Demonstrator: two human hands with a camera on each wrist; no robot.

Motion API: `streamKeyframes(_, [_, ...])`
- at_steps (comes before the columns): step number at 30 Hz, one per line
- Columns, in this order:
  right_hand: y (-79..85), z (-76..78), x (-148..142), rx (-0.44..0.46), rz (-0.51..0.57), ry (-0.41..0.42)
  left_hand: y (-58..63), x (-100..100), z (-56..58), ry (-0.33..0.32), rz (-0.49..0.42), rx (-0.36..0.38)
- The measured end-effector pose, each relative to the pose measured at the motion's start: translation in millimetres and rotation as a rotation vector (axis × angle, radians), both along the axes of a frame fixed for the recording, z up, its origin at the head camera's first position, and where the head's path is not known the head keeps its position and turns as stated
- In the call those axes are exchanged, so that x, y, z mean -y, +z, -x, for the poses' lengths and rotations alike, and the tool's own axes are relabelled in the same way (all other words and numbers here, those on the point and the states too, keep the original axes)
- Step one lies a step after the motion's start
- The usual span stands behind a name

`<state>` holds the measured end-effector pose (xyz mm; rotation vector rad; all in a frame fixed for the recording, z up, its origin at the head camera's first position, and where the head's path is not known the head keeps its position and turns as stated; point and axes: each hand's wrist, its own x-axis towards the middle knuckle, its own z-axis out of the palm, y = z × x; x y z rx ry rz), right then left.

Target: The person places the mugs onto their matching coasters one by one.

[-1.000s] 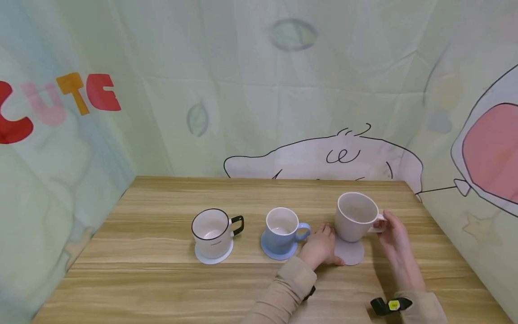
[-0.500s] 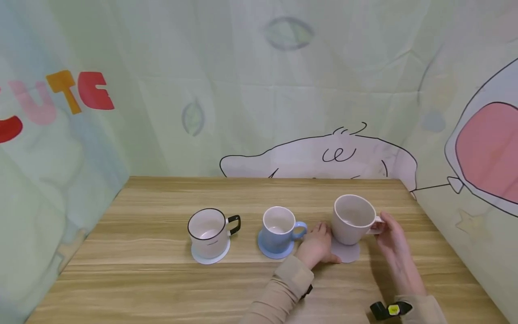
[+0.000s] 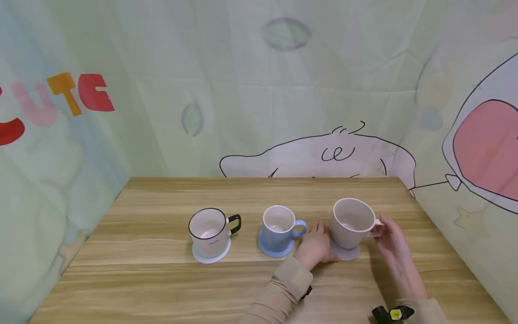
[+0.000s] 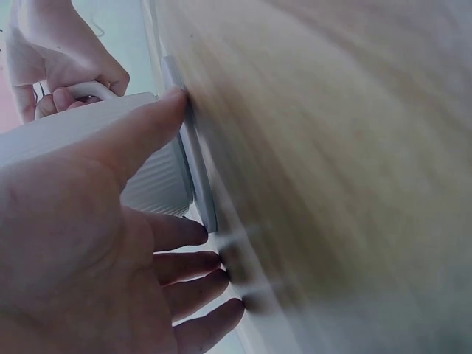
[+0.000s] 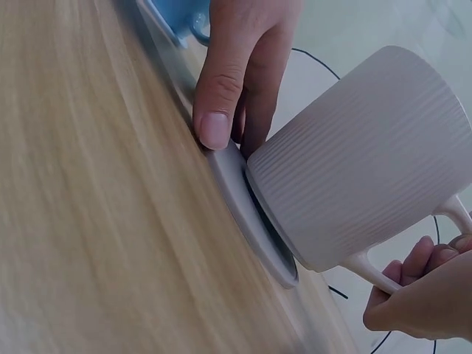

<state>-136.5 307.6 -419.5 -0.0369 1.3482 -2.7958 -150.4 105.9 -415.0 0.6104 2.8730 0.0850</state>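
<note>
A ribbed off-white mug [image 3: 353, 223] stands over a grey round coaster [image 3: 345, 252] at the table's right side. My right hand [image 3: 391, 238] grips its handle, curled fingers showing in the right wrist view. There the mug base sits slightly tilted, with a dark gap between it and the coaster [image 5: 254, 221]. My left hand [image 3: 317, 245] holds the coaster by its edge, thumb on the near side and index fingertip farther round, as the left wrist view shows. The other left fingertips rest on the table. Close left of this hand, a blue mug [image 3: 278, 228] stands on a blue coaster [image 3: 275, 251].
Farther left, a white mug with a black rim and black handle [image 3: 208, 231] stands on a pale blue coaster [image 3: 211, 259]. The wooden table [image 3: 162, 288] meets a printed cloth backdrop [image 3: 243, 112] at its back and sides.
The off-white mug has come down and nearer, now covering more of the grey coaster. My left hand has stayed at the coaster, and the head view has shifted slightly.
</note>
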Motion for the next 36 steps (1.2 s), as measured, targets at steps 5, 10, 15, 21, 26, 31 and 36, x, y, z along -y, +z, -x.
streamKeyframes(5, [-1.1,-2.5,0.4,0.014,-0.03,0.013,1.4,1.7,-3.1,0.002,0.005,-0.001])
streamKeyframes(10, [-2.1,-5.2,0.6,0.023,-0.005,0.034,1.5,2.9,-4.6,-0.004,0.015,-0.017])
streamKeyframes(15, [-2.5,-7.2,1.8,0.013,0.011,0.049,0.5,3.9,-5.1,-0.004,0.013,-0.019])
streamKeyframes(21, [-2.3,-8.9,4.2,0.007,-0.007,0.046,0.5,4.9,-4.6,0.001,0.012,0.012])
streamKeyframes(26, [-2.0,-9.6,6.2,0.009,0.01,0.048,-0.8,5.0,-4.2,0.0,0.031,0.007])
streamKeyframes(31, [-3.0,-9.6,7.1,-0.001,0.023,0.047,-1.6,5.0,-4.0,-0.004,0.04,0.006])
streamKeyframes(36, [-3.8,-9.8,7.4,-0.007,0.035,0.045,-1.4,5.2,-3.6,0.006,0.02,0.029])
